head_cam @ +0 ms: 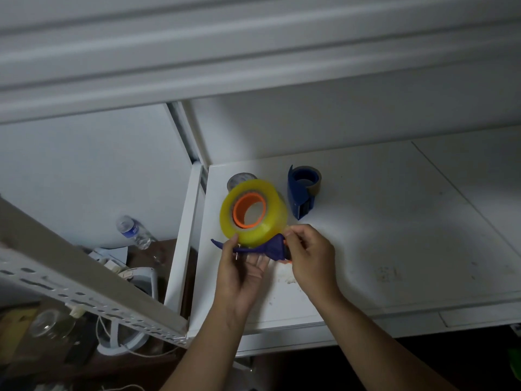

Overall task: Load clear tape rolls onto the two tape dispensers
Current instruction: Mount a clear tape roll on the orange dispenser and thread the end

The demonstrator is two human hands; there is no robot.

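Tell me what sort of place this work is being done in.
Probably a storeroom or packing corner. A white metal shelf serves as the bench, a slotted steel rack beam crosses at left, and clutter below includes a water bottle and loose cords.

Glossy tape roll (255, 213), matt shelf (394, 221)

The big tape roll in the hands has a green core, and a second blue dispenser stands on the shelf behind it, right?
Not quite. The head view shows the roll held by both hands has an orange core, not green. The second blue dispenser does stand on the shelf behind it.
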